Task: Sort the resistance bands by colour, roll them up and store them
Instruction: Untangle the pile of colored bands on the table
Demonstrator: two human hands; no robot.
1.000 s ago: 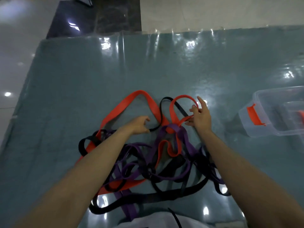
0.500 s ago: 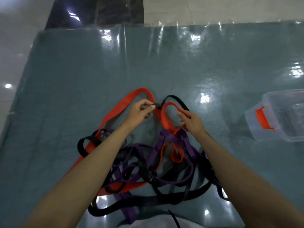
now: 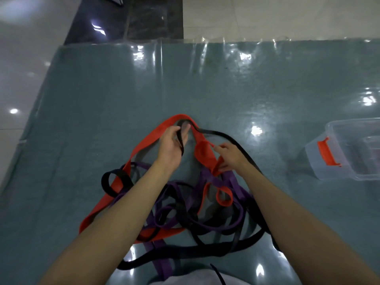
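A tangle of resistance bands lies on the teal mat [image 3: 102,120]: orange bands [image 3: 144,145], purple bands [image 3: 207,227] and black bands [image 3: 205,247]. My left hand [image 3: 171,147] is raised at the far end of the pile and holds a thin black band [image 3: 226,135] between thumb and fingers, just inside the top of the large orange loop. My right hand [image 3: 230,158] grips a fold of an orange band [image 3: 205,155] to the right of it.
A clear plastic box [image 3: 353,153] with an orange latch [image 3: 327,154] stands on the mat at the right. Beyond the mat's far edge is glossy tiled floor [image 3: 267,17]. White cloth shows at the bottom edge.
My left hand has lifted the black band up inside the orange loop. My right hand has shifted slightly and now grips the orange fold.
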